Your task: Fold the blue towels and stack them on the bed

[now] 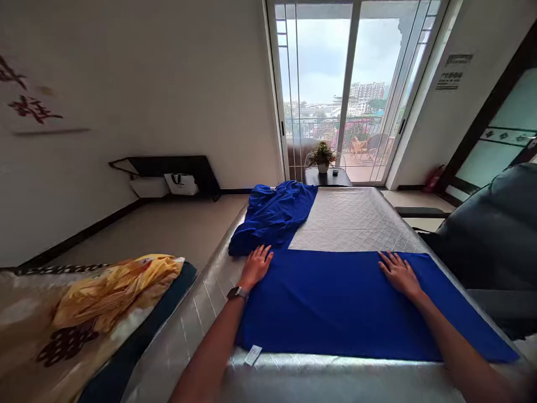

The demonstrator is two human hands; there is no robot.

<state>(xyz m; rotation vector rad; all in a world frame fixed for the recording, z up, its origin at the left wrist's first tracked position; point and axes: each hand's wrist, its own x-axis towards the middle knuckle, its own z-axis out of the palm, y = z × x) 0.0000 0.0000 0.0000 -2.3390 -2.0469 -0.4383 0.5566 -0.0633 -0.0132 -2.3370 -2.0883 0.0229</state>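
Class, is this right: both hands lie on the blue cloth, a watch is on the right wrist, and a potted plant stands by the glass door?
Not quite: the head view shows the watch on the left wrist. The left hand and right hand do lie on the blue cloth, and the potted plant stands by the glass door.

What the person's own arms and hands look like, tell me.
The left hand and right hand are ungloved. The left forearm and right forearm show no sleeves. The left wears a dark wristband with a silvery, watch-like part; the right shows none.
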